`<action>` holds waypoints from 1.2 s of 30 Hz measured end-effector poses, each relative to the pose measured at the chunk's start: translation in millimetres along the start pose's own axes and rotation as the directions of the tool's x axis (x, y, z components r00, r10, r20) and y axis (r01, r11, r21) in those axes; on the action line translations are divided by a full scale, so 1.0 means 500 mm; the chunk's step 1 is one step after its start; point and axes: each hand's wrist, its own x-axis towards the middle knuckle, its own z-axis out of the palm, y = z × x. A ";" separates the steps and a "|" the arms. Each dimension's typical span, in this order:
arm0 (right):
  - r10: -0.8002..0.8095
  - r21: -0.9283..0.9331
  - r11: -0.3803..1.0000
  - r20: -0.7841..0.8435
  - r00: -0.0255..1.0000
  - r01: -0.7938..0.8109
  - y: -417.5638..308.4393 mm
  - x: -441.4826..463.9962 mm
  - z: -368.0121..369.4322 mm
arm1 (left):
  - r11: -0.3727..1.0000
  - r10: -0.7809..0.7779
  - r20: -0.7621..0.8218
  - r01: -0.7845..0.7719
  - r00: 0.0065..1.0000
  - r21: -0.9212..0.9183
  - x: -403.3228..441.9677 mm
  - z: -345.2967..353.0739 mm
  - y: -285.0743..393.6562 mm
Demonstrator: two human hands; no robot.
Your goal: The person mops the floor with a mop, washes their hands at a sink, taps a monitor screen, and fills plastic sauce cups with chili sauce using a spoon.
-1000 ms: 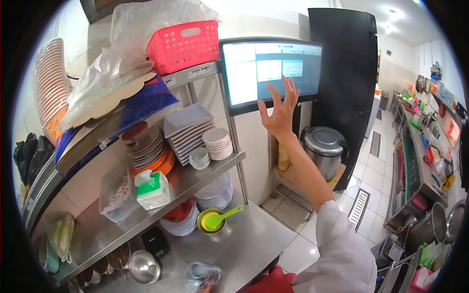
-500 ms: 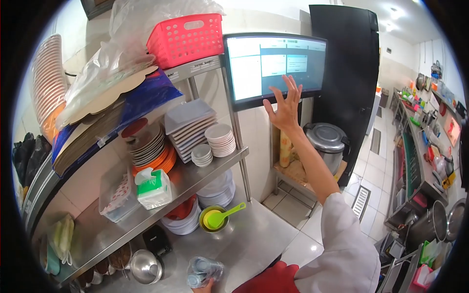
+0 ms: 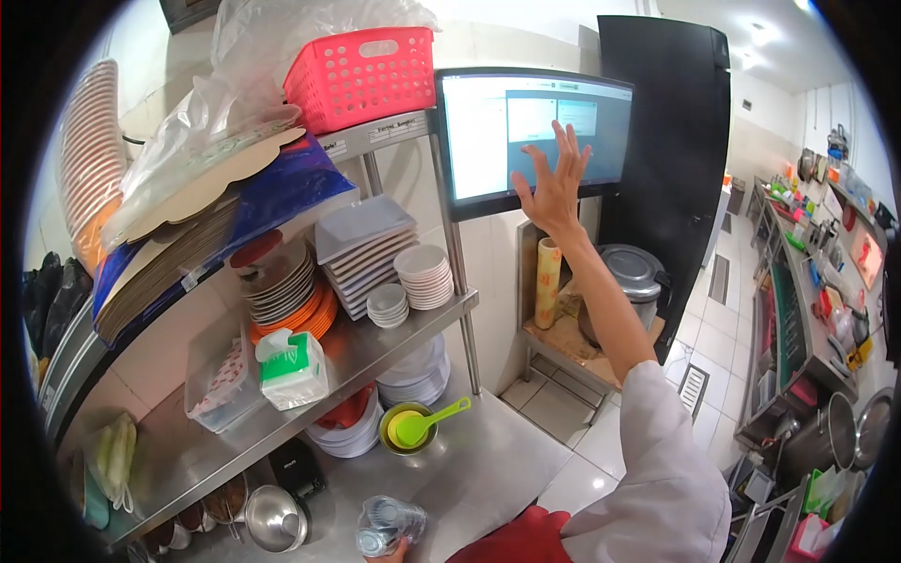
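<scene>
My right hand (image 3: 552, 186) is raised in front of a wall-side screen (image 3: 474, 150), fingers spread, holding nothing. Its fingertips overlap the lit white panels; whether they touch the glass I cannot tell. Low in the view, my left hand (image 3: 392, 555) shows only in part, closed on clear plastic cups (image 3: 387, 524) over the steel table (image 3: 469, 497). Just behind the cups are a steel bowl (image 3: 276, 518) and a metal bowl (image 3: 413, 445) with a green scoop (image 3: 432, 423) lying in it.
A steel shelf (image 3: 375, 361) carries stacked plates (image 3: 366, 239), small white bowls (image 3: 424, 274) and a tissue pack (image 3: 293, 371). Above sits a pink basket (image 3: 357, 83). A lidded steel pot (image 3: 627, 281) stands behind my right arm, beside a black cabinet (image 3: 662, 141). A cluttered counter (image 3: 798, 272) runs along the right.
My right hand has shifted slightly up and right across the screen, its fingers still spread. My left hand stays on the plastic cups. The camera view has moved a little.
</scene>
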 end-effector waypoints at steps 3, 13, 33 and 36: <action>0.000 -0.001 1.000 -0.009 1.000 0.000 0.004 0.014 0.004 | 1.000 -0.015 0.017 0.015 1.000 -0.016 0.005 0.004 0.010; 0.074 0.469 0.881 -0.003 0.997 -0.064 -0.201 -0.016 -0.153 | 0.996 0.069 0.151 -0.075 0.986 0.036 0.013 0.008 0.079; -0.421 -0.178 0.185 0.874 -0.242 -0.966 -0.518 -0.941 -0.441 | 0.916 0.260 -0.393 -0.097 0.882 0.388 0.045 0.026 -0.122; -0.392 -0.206 0.362 0.851 -0.349 -0.909 -0.541 -0.914 -0.462 | 0.746 0.051 -0.370 0.211 0.927 0.632 0.045 0.015 -0.323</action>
